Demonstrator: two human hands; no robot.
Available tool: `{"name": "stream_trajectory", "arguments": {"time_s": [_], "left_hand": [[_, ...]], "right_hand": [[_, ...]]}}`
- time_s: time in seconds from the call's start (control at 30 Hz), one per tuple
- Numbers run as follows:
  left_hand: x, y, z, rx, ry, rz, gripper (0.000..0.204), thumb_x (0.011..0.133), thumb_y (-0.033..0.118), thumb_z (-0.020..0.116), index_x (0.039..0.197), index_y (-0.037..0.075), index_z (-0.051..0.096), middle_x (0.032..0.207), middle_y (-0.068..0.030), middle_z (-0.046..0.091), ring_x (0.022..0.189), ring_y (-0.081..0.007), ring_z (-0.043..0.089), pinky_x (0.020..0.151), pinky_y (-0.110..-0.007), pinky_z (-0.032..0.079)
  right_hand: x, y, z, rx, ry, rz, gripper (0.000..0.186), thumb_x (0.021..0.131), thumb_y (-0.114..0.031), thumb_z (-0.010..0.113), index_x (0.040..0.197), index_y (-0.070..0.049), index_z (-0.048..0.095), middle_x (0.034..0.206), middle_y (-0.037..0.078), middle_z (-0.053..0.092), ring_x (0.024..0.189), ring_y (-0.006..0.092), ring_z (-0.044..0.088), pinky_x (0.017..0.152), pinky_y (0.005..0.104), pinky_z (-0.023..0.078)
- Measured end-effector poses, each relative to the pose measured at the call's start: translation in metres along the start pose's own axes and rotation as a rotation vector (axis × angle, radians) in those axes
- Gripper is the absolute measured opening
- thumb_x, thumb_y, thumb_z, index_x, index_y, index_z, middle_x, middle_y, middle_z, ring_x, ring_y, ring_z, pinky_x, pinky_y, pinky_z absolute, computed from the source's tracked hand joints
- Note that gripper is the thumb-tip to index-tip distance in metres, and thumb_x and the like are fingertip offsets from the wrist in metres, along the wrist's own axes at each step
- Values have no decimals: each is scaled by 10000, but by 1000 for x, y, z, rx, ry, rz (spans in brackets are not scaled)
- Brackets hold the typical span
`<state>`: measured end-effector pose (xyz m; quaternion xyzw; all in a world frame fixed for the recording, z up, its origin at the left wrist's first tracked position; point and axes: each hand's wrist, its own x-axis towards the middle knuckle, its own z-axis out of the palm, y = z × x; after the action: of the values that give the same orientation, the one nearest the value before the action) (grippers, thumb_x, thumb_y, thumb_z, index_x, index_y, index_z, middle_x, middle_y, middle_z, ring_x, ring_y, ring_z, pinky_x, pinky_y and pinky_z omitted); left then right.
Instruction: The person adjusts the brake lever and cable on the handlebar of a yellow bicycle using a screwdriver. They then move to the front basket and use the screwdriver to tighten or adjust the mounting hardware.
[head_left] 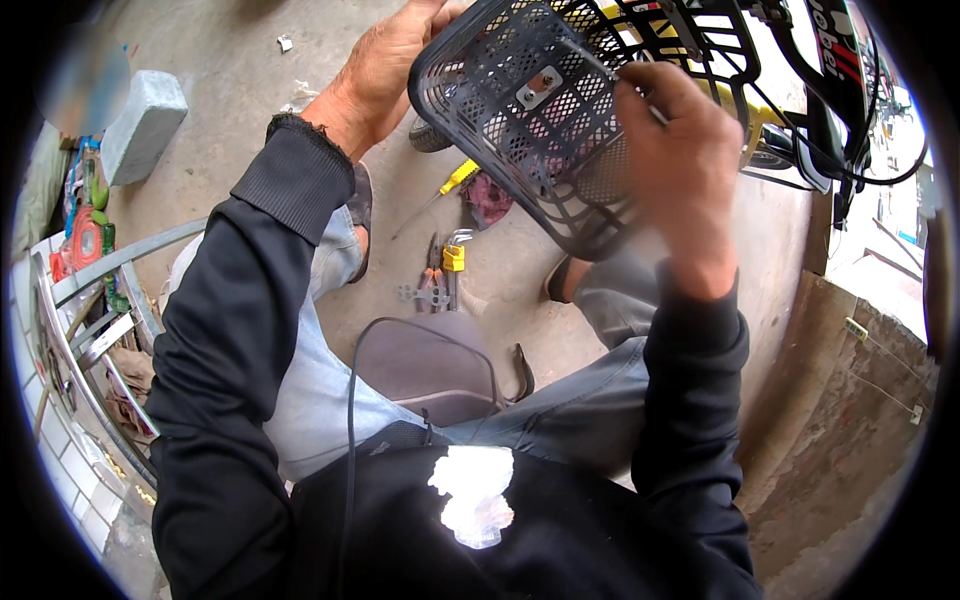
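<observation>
Both hands hold up a black mesh basket (540, 110). The left hand (385, 65) grips its far rim, fingertips hidden behind it. The right hand (680, 150), blurred, pinches something thin at the mesh, unclear what.

The basket (560, 110) sits between both hands; below it, on the floor (230, 70), lie a screwdriver (455, 180) and pliers (432, 265).

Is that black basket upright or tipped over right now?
Tipped: the basket is held up by both hands, its mesh bottom and metal bracket facing the camera.
</observation>
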<state>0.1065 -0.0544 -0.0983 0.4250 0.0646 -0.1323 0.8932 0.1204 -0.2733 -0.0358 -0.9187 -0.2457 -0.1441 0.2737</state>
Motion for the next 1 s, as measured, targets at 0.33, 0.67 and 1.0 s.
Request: {"name": "stream_trajectory", "arguments": {"time_s": [0.33,0.67,1.0], "left_hand": [[-14,14,12,474,18,315,568,937,500,395,1240,36,518,1131,-34,591,987,-99,562,896,-250,434],[-24,-30,4,971,346,366,335,766,186,565,1060,30,606,903,-96,665,833,-165,602,792,-294,459],[-61,-17,18,1176,407,350,268,724,200,574,904,5,612,710,-35,568,673,-130,512,651,-291,434]], "right_hand": [[-31,18,-48,185,377,173,178,834,-112,638,987,-23,657,778,77,661,683,97,601,607,206,472],[-142,65,-59,678,352,805,143,847,-143,632,927,-28,660,601,-2,530,462,44,425,391,188,301],[-193,81,-39,783,310,708,148,837,-156,644,913,-30,652,605,1,535,445,53,417,390,200,304]]}}
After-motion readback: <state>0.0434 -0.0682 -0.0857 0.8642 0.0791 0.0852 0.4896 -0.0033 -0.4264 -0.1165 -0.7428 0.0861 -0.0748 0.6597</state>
